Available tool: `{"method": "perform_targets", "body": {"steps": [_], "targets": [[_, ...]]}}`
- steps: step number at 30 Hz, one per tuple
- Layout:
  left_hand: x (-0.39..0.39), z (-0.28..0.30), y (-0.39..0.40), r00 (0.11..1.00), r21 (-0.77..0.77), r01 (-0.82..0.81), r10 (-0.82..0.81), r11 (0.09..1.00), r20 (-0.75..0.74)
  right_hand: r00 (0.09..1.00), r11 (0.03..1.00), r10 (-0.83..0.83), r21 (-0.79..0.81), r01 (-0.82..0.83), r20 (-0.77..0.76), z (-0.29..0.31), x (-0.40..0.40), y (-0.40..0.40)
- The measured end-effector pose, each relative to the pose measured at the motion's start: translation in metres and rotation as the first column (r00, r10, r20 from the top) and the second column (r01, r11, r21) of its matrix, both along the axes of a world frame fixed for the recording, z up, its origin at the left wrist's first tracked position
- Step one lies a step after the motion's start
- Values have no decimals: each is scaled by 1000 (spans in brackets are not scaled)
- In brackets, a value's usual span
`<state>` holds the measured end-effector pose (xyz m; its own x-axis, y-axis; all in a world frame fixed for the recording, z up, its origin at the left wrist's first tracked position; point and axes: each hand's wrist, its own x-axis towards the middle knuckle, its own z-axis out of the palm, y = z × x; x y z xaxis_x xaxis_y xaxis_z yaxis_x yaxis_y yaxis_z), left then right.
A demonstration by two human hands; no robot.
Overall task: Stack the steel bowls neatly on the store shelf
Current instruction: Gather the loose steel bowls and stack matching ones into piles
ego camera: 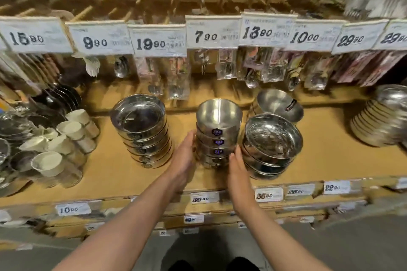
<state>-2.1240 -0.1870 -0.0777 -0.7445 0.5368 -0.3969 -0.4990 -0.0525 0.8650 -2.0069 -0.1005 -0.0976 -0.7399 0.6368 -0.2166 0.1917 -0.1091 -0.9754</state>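
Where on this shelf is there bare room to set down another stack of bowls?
Widest bare board: between the wide-bowl stack and the far-right stack. A smaller patch lies between the left stack and the middle stack, partly taken by the left hand. Crowded: the right hand fills the gap beside the wide bowls; white cups crowd the left end.

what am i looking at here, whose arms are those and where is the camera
There is no machine. One camera sits on a person's head and looks down, so the two bare arms are their own. They stand at a store shelf. The left hand and right hand press against either side of the middle stack of steel bowls, which carry purple stickers. It stands on the shelf, steadied rather than lifted. Another bowl stack stands to the left and wider bowls to the right. White cups lie far left. Price tags hang above.
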Motion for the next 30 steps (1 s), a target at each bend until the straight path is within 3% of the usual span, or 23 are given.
{"method": "perform_targets", "body": {"steps": [3, 10, 21, 30], "targets": [[-1, 1, 0, 999, 17, 10, -11, 1000, 51, 1000, 1000, -23, 18, 23, 9, 0, -2, -6], [-3, 3, -26, 997, -18, 82, -82, 996, 1, 1000, 999, 3, 51, -3, 8, -2, 3, -19], [-23, -3, -27, 976, -37, 176, -169, 984, 140, 992, 938, 101, -326, -121, -79, 23, -30, 5], [-15, 18, -41, 977, -64, 192, -185, 979, 102, 990, 953, 110, -274, -132, -91, 41, -19, -8]]}}
